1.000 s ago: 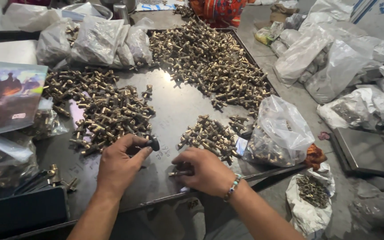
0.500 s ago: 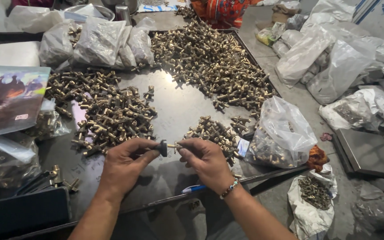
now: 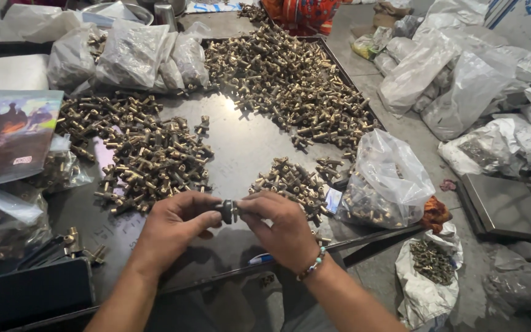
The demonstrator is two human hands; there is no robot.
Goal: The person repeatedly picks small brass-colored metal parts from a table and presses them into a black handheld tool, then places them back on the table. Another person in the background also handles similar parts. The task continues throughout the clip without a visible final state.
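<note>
Left hand (image 3: 173, 224) pinching small dark knob (image 3: 226, 211) at fingertips; right hand (image 3: 284, 227) gripping brass fitting (image 3: 241, 210) pressed against it, both held above dark surface (image 3: 247, 141). Fitting looking rigid, dense for size, likely smooth metal; best held by stem. Exact join between parts hidden by fingers. Heap of brass fittings (image 3: 293, 181) lying just beyond.

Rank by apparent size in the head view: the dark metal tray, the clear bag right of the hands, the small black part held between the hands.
1. dark metal tray
2. clear bag
3. small black part
</note>
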